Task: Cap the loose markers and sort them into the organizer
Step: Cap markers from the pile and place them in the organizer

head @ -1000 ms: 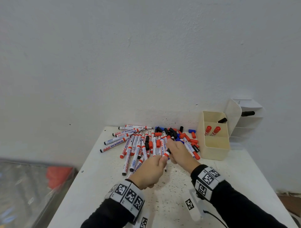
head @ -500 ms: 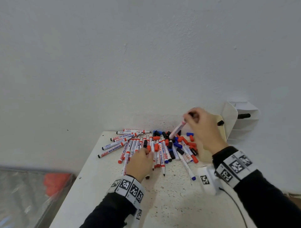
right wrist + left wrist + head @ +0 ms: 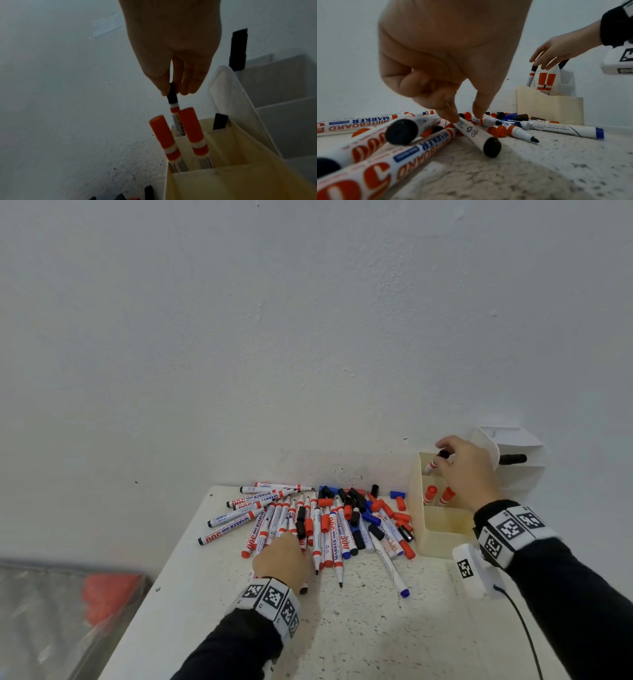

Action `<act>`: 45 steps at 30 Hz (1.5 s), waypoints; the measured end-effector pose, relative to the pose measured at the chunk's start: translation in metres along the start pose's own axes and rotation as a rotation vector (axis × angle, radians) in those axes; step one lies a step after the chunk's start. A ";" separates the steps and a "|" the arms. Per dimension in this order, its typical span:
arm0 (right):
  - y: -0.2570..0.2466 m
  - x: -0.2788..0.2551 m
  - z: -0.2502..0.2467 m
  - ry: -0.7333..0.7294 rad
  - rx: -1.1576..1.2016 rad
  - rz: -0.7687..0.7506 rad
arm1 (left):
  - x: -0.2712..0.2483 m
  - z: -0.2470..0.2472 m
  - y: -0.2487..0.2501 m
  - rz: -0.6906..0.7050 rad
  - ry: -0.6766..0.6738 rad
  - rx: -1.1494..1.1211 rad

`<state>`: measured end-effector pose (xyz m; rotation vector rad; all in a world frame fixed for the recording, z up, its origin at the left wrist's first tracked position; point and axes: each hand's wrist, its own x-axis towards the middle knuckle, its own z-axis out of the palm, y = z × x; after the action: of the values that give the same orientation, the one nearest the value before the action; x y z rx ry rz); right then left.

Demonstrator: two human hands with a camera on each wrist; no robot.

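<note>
A heap of whiteboard markers (image 3: pixel 308 525) and loose red, black and blue caps lies at the back of the white speckled table (image 3: pixel 359 628). My left hand (image 3: pixel 294 539) rests on the heap's near edge; its index finger and thumb (image 3: pixel 465 117) pinch a white marker with a black end (image 3: pixel 476 134) that still lies on the pile. My right hand (image 3: pixel 442 455) pinches the black-capped marker (image 3: pixel 174 108) by its cap, upright, with its lower end inside the rear compartment of the cream organizer (image 3: pixel 442 532). Two red-capped markers (image 3: pixel 430 494) stand in the middle compartment.
A white tiered holder (image 3: pixel 513 470) stands behind the organizer against the wall, with a black marker (image 3: pixel 512 459) sticking out of it. The organizer's front compartment holds nothing. The table's left edge drops off to a red object under clear plastic (image 3: pixel 109 594).
My hands, together at the table's middle on one marker, have parted. The right hand carried the black-capped marker right to the organizer. The left hand dropped onto the pile.
</note>
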<state>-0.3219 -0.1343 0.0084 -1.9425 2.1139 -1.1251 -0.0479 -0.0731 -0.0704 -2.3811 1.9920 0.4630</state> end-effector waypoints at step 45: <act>-0.066 -0.087 0.073 -0.517 0.327 -0.060 | -0.028 -0.001 -0.006 0.336 0.192 -0.237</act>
<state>-0.2124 -0.0869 -0.0461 -1.8881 1.5138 -0.7957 -0.0458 -0.0452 -0.0643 -2.2940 2.5770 0.5177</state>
